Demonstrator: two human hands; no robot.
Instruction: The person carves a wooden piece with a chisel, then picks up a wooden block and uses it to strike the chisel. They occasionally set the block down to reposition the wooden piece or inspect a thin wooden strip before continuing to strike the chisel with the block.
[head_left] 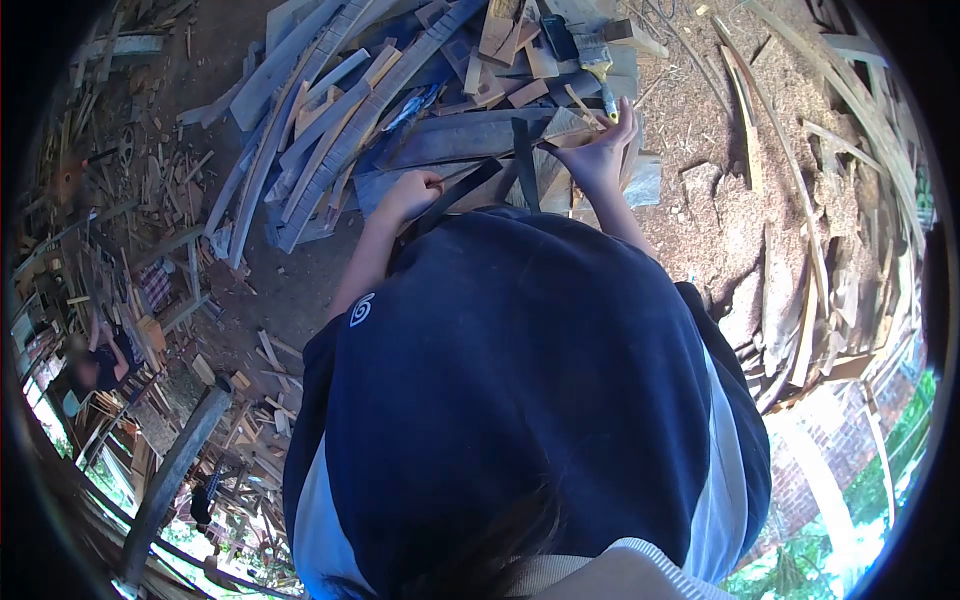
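My left hand (407, 196) is closed, its thumb and fingers pinched together beside a dark flat strip (466, 188). What it grips, if anything, is too small to make out. My right hand (598, 158) has its thumb and fingers spread wide around the side of a pale wooden block (572, 124). Close to its fingertips is the handle of a paintbrush (596, 62) with yellowish bristles. Between the hands, a second dark strip (525, 165) stands almost lengthwise to my body. A worn wide board (455, 140) lies just beyond both hands.
Long curved planks (300, 130) are stacked at the upper left, with small wood offcuts (500, 45) heaped beside them. Sawdust (690, 130) covers the ground at right, where long slats (752, 125) lie. Another person (100, 362) is at far left among scrap wood.
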